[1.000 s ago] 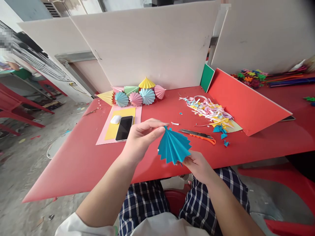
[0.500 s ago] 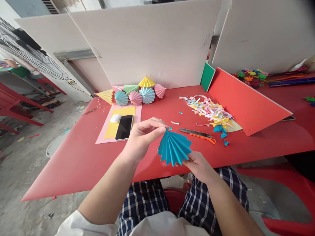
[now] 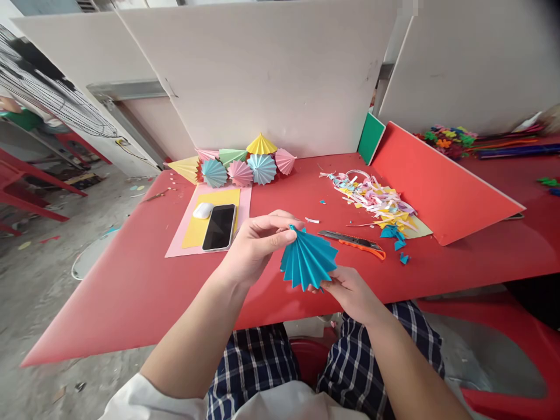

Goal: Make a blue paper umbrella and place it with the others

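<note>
A blue pleated paper umbrella [image 3: 308, 259], folded into a cone, is held in the air above the table's front edge. Its pointed top is pinched between the thumb and fingers of my left hand [image 3: 266, 236]. Lower down, my right hand [image 3: 345, 289] grips the zigzag rim on the right, with some fingers hidden behind the paper. Just right of the umbrella, a utility knife [image 3: 354, 242] with an orange handle lies on the red table [image 3: 131, 280].
Several pleated paper umbrellas [image 3: 240, 174] stand at the back. A phone [image 3: 219, 227] and a white case [image 3: 203, 210] rest on yellow and pink sheets at left. Paper scraps [image 3: 376, 195] lie before a leaning red board [image 3: 446, 181]. A red chair [image 3: 30, 181] stands at far left.
The blue paper umbrella has tilted slightly, and its rim has shifted a little up and left with my right hand. Both hands keep hold. The camera view has shifted slightly.
</note>
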Tool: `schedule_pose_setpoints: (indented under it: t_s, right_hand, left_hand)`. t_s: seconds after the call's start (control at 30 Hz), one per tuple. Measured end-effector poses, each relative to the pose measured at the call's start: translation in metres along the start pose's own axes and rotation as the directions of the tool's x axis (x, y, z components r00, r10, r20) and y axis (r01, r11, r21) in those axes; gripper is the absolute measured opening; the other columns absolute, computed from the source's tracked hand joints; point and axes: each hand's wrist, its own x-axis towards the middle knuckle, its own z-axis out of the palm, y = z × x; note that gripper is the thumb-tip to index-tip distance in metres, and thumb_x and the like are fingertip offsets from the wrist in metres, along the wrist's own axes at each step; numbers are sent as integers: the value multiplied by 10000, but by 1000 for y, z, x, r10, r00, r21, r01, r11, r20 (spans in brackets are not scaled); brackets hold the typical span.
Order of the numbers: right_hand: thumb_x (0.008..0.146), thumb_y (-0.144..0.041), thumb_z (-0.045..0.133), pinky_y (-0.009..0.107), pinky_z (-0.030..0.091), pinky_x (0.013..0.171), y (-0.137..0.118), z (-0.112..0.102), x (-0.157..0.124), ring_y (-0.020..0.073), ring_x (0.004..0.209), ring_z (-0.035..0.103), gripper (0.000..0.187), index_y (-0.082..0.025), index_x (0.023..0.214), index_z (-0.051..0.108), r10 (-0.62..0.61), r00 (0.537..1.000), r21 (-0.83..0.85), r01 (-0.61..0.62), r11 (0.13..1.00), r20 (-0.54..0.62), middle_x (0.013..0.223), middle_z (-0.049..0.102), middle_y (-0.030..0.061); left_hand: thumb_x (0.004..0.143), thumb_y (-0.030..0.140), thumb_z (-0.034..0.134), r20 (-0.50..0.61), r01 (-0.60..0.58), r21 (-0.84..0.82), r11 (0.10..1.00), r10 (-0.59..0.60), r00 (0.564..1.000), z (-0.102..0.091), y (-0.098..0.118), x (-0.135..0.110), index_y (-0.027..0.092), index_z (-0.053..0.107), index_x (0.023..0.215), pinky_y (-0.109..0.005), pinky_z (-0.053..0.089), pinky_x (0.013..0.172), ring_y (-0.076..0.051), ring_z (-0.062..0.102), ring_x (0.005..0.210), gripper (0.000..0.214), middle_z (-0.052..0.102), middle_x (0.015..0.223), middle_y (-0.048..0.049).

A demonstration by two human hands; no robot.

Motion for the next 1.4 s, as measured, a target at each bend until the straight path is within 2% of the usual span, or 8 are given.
schedule_pose_setpoints:
  t_s: [0.27, 0.43, 0.57, 0.67, 0.8, 1.0, 1.17, 1.4]
  right_hand:
    - [849, -344, 474, 306, 482, 753, -2, -7, 19, 187, 799, 626, 232, -202, 754, 631, -22, 1000, -75, 20, 997, -21, 791, 677, 26]
    - [867, -359, 447, 273, 457, 719, -18, -20, 38, 170, 776, 605, 263, -216, 715, 608, -109, 994, -209, 107, 972, 4, 792, 657, -4]
    - [869, -385, 437, 269, 445, 693, -36, -32, 59, 162, 751, 585, 289, -215, 689, 586, -182, 983, -289, 179, 940, 16, 767, 628, -7]
    - [867, -385, 445, 275, 446, 722, -45, -35, 74, 165, 794, 582, 259, -216, 738, 593, -211, 977, -286, 209, 935, 23, 804, 630, -1]
    - [863, -365, 467, 284, 438, 763, -49, -34, 87, 174, 848, 581, 216, -208, 808, 605, -212, 976, -282, 217, 934, 50, 839, 640, 10]
    - [863, -364, 478, 270, 455, 740, -39, -29, 92, 153, 802, 595, 216, -198, 792, 598, -163, 986, -199, 166, 966, 30, 813, 638, 16]
    - [852, -391, 486, 298, 471, 762, -36, -30, 89, 162, 797, 612, 253, -181, 756, 589, -91, 996, -121, 93, 988, 24, 794, 644, 37]
    - [863, -376, 476, 297, 468, 761, -35, -30, 87, 156, 795, 601, 240, -182, 772, 583, -80, 996, -96, 82, 992, 28, 789, 628, 35]
  left_hand:
    - [713, 282, 697, -13, -32, 24, 999, 32, 999, -6, 6, 12, 248, 742, 787, -274, 480, 695, -179, 595, 847, 92, 642, 865, -49]
    - [711, 246, 698, 7, -140, 27, 990, 140, 990, -12, 13, 31, 273, 744, 777, -282, 488, 748, -176, 581, 876, 85, 625, 839, -34]
    - [729, 240, 680, 1, -277, 74, 958, 278, 961, -15, 25, 45, 288, 742, 805, -298, 488, 752, -182, 567, 887, 109, 611, 826, -33]
    - [738, 242, 666, -77, -362, 135, 922, 374, 924, -16, 33, 52, 299, 742, 807, -308, 485, 740, -181, 567, 854, 117, 603, 802, -29]
    - [754, 231, 640, -142, -404, 177, 897, 430, 892, -19, 38, 56, 291, 742, 820, -313, 470, 750, -184, 563, 850, 135, 608, 813, -31]
    - [805, 200, 578, -124, -376, 230, 897, 410, 903, -25, 31, 60, 272, 732, 851, -276, 443, 794, -159, 547, 886, 177, 622, 848, -22]
    - [827, 217, 557, -83, -439, 232, 868, 467, 880, -25, 25, 66, 258, 729, 792, -310, 437, 843, -170, 574, 896, 180, 645, 840, -22]
    - [814, 207, 589, -105, -432, 258, 864, 470, 877, -22, 22, 66, 265, 727, 842, -290, 442, 795, -149, 570, 823, 152, 644, 831, -17]
